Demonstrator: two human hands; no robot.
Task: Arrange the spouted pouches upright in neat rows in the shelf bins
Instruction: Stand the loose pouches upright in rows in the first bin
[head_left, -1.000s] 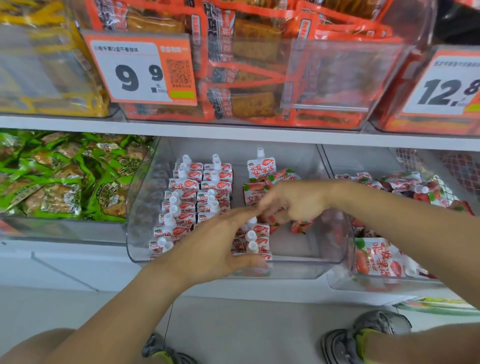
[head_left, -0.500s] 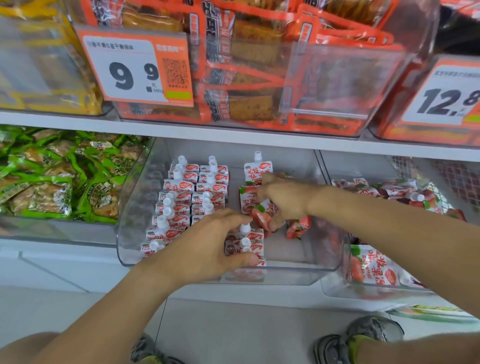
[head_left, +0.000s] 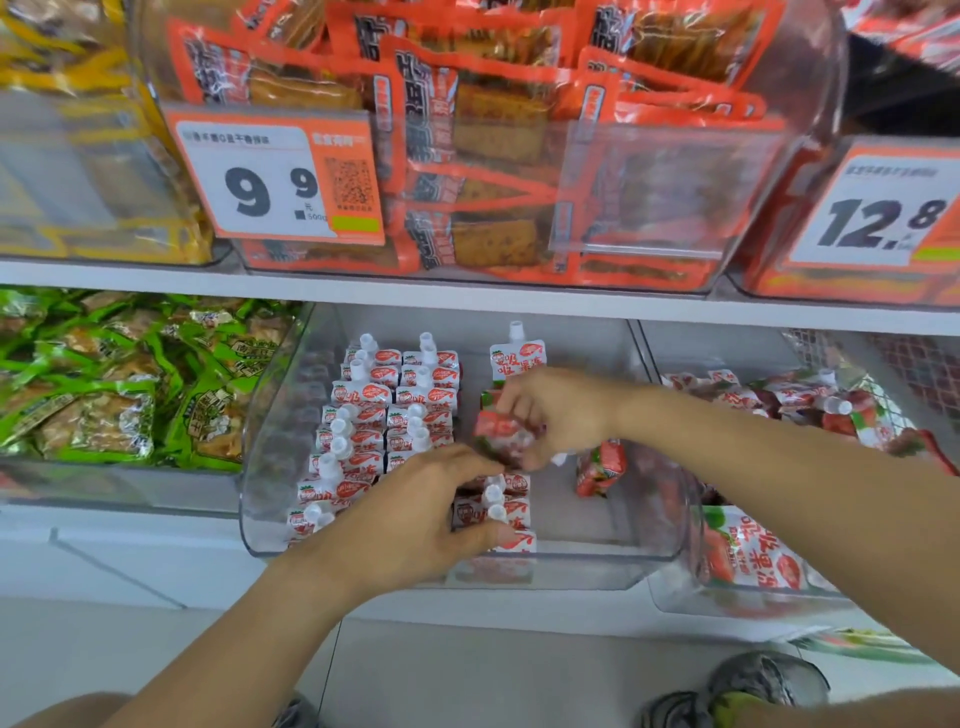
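A clear shelf bin (head_left: 597, 566) holds red-and-white spouted pouches. Two neat upright rows (head_left: 384, 415) fill its left side, and a short third row (head_left: 506, 512) stands at the front middle. My left hand (head_left: 415, 525) rests on that third row, thumb against the front pouch and fingers over the spouts. My right hand (head_left: 556, 415) grips a pouch (head_left: 501, 434) just above the row. One pouch (head_left: 517, 356) stands alone at the back. Another (head_left: 600, 467) lies loose on the bin floor to the right.
A second clear bin (head_left: 748, 597) to the right holds a jumble of the same pouches. Green snack packs (head_left: 104, 384) fill the bin on the left. The shelf above carries orange packs and price tags 9.9 (head_left: 275, 176) and 12.8 (head_left: 883, 208). My shoes (head_left: 748, 686) show below.
My right hand has lifted a pouch from the loose pile and brought it toward the third row. My left hand has stayed on that row.
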